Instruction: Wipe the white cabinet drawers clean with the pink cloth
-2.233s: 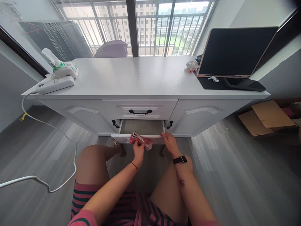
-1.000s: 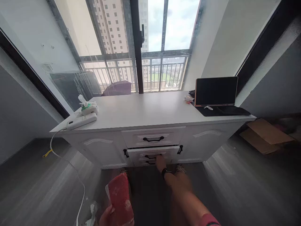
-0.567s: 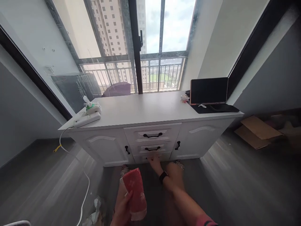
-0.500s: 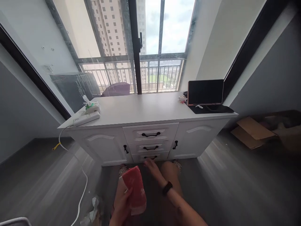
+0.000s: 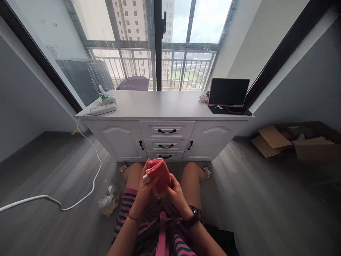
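Observation:
A folded red cloth point(image 5: 160, 175) with a fuzzy surface and white edges is held up over my lap, between my knees. My left hand point(image 5: 146, 188) grips its left side, thumb across the front and fingers mostly behind it. On the other side, my right hand point(image 5: 176, 190) pinches the lower right edge; a dark watch point(image 5: 194, 214) is on that wrist. Just beyond the cloth stands a white cabinet point(image 5: 122, 142) with black-handled drawers in its middle.
On the cabinet top are a power strip point(image 5: 103, 109), a tissue pack point(image 5: 108, 97) and a tablet point(image 5: 229, 92) on a black mat. A white cable point(image 5: 94, 181) runs over the floor at left, near a plastic bag point(image 5: 109, 202). An open cardboard box point(image 5: 314, 151) sits at right.
My right hand has come back from near the bottom drawer and now holds the cloth with my left. The cloth has been raised, and the view has tilted down.

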Available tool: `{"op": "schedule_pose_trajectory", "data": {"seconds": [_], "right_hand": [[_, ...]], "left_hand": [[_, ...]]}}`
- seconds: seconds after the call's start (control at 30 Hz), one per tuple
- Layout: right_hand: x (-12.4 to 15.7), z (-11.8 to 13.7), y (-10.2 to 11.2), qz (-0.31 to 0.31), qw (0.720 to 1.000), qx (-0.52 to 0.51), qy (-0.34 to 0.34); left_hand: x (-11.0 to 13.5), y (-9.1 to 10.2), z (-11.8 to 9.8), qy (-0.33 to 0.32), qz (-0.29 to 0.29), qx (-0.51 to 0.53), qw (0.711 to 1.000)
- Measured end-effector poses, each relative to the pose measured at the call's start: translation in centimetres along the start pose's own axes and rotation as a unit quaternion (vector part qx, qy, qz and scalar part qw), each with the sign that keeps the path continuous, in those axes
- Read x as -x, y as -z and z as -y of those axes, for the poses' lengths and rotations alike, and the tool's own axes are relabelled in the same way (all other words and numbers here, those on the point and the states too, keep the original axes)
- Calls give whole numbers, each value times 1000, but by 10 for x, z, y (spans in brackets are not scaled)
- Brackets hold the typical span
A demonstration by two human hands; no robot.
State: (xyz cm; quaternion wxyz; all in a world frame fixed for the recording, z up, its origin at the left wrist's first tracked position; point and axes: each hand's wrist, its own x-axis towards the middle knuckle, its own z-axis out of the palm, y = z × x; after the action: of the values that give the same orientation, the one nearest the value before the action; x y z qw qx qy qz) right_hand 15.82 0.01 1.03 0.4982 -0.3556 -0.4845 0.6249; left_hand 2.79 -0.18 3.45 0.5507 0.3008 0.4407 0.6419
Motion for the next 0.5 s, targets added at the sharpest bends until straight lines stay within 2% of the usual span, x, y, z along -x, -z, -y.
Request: {"op": "schedule_pose_trajectory", "data": {"seconds": [0.1,0.2,0.23,0.27,0.33,0.37,0.4,0.43,0.5], "right_hand": [[4,4,10,58,998,24,-16],[20,-8,47,89,983,157,-42],[30,-16,66,68,965,248,-48],[41,-26,86,22,934,351,-64],[70,-48,124,-37,847,514,-132],[85,-59,139,-45,815,552,-169],[99,-69,150,-45,805,560,-192],[111,-77,156,-55,813,548,-188],[122,-85,155,-84,853,491,-155]], "left_hand": [[3,-2,-2,-39,-2,-11,999],[3,-1,9,-11,-38,3,999],[3,0,15,15,-46,16,999],[4,0,20,45,-50,28,997],[4,1,29,93,-51,44,993],[4,1,33,110,-51,51,991],[4,0,35,124,-52,58,989],[4,-1,36,136,-51,64,987],[2,-3,35,152,-50,69,985]]}}
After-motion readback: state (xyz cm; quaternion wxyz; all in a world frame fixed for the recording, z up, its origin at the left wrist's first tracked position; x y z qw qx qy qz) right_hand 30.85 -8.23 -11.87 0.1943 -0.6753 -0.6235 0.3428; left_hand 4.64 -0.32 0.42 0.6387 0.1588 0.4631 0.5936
